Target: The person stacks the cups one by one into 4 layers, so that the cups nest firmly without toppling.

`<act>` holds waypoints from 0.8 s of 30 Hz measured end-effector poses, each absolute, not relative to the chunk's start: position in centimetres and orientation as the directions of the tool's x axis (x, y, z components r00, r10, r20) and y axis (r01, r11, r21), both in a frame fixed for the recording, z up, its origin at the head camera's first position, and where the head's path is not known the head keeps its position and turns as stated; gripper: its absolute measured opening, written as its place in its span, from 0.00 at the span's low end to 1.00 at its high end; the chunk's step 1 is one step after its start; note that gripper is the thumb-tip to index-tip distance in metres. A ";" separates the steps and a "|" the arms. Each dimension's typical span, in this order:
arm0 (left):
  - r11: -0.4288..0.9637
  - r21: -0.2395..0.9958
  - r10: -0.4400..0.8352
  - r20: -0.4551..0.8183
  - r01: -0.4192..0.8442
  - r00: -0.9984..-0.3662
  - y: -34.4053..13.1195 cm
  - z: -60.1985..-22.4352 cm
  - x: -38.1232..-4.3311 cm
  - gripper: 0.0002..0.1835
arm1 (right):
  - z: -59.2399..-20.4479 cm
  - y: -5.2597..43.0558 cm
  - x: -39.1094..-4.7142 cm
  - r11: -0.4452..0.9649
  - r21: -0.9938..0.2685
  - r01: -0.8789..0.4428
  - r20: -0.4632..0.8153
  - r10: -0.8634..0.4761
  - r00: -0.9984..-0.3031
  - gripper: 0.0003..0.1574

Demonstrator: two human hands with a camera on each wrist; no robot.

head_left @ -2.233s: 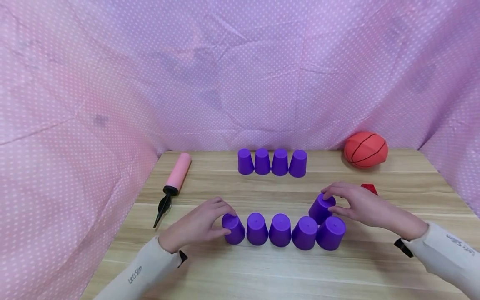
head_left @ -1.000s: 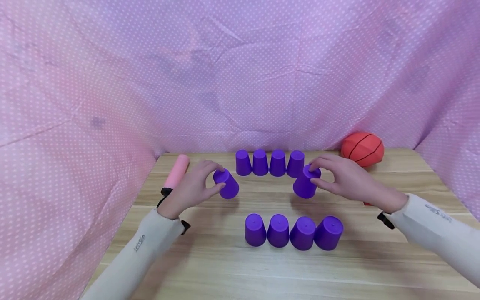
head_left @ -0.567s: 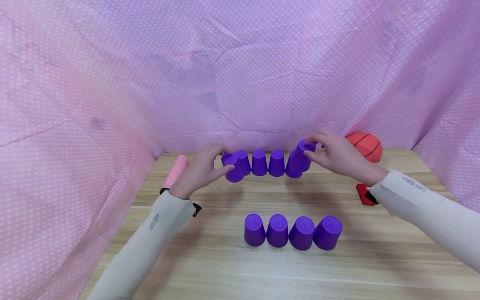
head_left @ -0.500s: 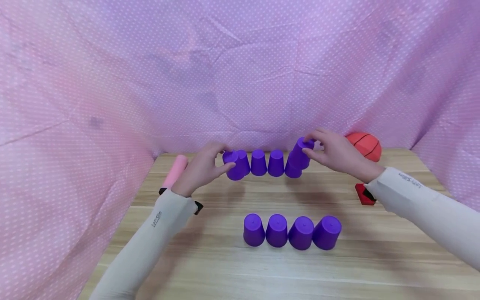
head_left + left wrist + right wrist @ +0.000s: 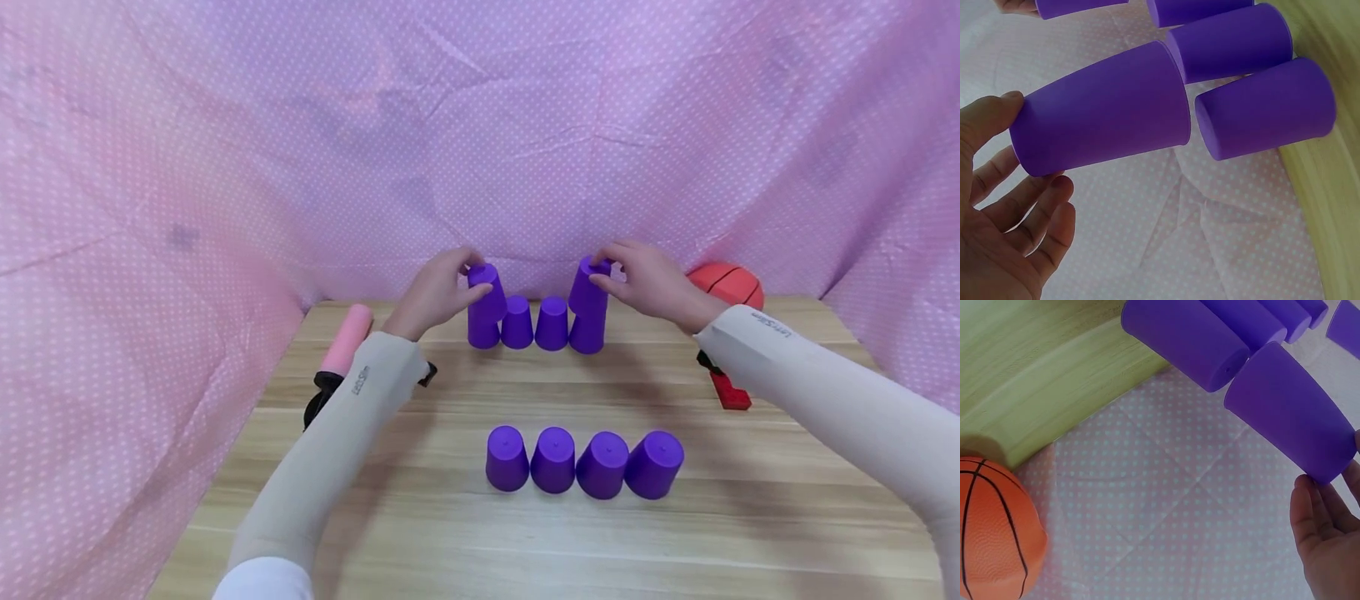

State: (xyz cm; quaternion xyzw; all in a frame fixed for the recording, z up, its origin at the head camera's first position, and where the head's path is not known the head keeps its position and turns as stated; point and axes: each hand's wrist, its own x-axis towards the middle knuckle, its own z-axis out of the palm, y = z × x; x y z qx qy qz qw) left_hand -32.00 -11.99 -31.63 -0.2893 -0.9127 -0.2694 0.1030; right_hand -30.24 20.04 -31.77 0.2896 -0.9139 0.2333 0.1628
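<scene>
My left hand (image 5: 438, 292) pinches an upside-down purple cup (image 5: 487, 293) by its top, above the left end of the back row. A narrow gap shows in the left wrist view between this cup (image 5: 1104, 115) and the row's end cup (image 5: 1266, 109). My right hand (image 5: 651, 282) pinches another upside-down purple cup (image 5: 587, 287) over the right-end cup (image 5: 588, 332). In the right wrist view that held cup (image 5: 1291, 412) overlaps the end cup (image 5: 1185, 344), and I cannot tell if they touch. Two more cups (image 5: 552, 323) stand between the ends.
Nearer to me, a front row of several upside-down purple cups (image 5: 553, 461) stands on the wooden table (image 5: 420, 533). A pink hand pump (image 5: 347, 340) lies at the left. On the right are an orange ball (image 5: 727, 283) and a red block (image 5: 731, 393). Pink dotted cloth (image 5: 525, 150) hangs behind.
Both hands have carried one cup each from the front row away from me to the back row. The left cup rose and moved right; the right cup moved slightly left, over the end cup.
</scene>
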 end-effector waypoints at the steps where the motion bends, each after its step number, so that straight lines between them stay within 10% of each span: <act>1: 0.688 0.438 0.473 0.334 0.579 -0.815 -11.7 -31.6 -32.4 0.17 | -31.8 19.9 -30.4 0.725 -0.331 -0.604 0.427 -0.455 -0.781 0.11; 24: 0.701 0.542 0.408 0.228 0.463 -0.884 -9.5 -32.7 -35.4 0.17 | -32.2 18.7 -32.4 0.739 -0.384 -0.553 0.340 -0.444 -0.829 0.13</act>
